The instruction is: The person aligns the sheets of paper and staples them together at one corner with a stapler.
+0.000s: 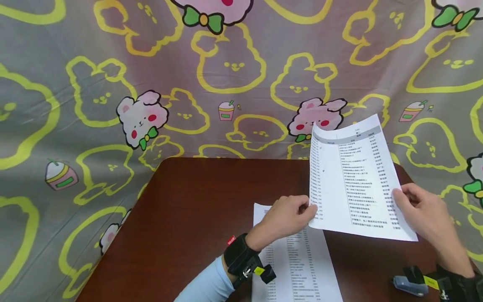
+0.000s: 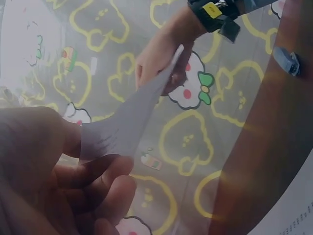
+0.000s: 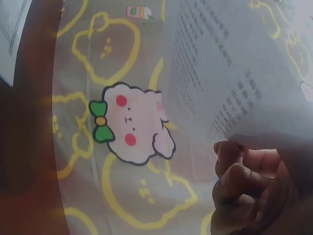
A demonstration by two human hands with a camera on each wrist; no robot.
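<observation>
A printed sheet of paper is held up over the right part of the table, its table of text facing the head camera. My left hand pinches its lower left edge between thumb and fingers. On the opposite side my right hand grips the right edge, thumb on the printed face. The left wrist view shows the sheet nearly edge-on and bent between both hands. From the right wrist, curled fingers show behind the sheet's lower edge. A second printed sheet lies on the table below my left hand, partly covered by that forearm.
The dark brown table stretches off to the left. A blue-grey stapler-like object sits near the right wrist. Behind the table hangs a grey curtain with yellow outlines and cartoon rabbits.
</observation>
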